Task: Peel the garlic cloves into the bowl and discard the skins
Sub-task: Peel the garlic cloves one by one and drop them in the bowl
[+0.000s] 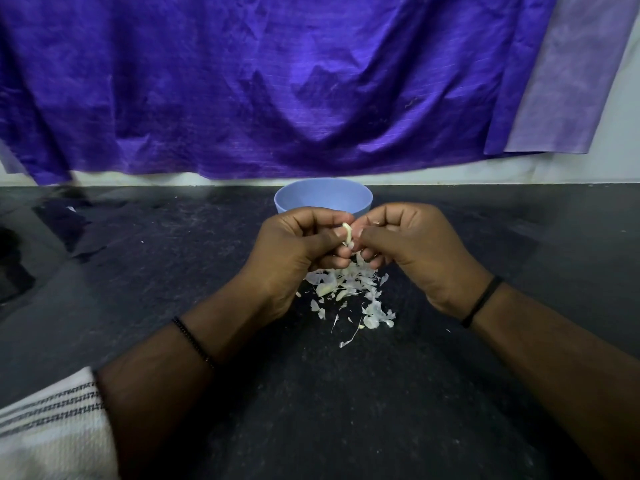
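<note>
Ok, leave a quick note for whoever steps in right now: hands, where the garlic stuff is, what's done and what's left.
Left hand and right hand: both pinch one garlic clove between them, above the counter.
Bowl: just behind the hands; its contents can't be seen from here.
Skins: loose pile on the counter under the hands.
Done: several cloves peeled, judging by the pile.
Left: finish this clove, drop it in the bowl, throw away the skins.

A creased purple fabric sheet [277,84] hangs along the dark speckled stone countertop's [138,258] far edge; a white black-striped woven cloth [52,427] lies at its near-left corner.
</note>
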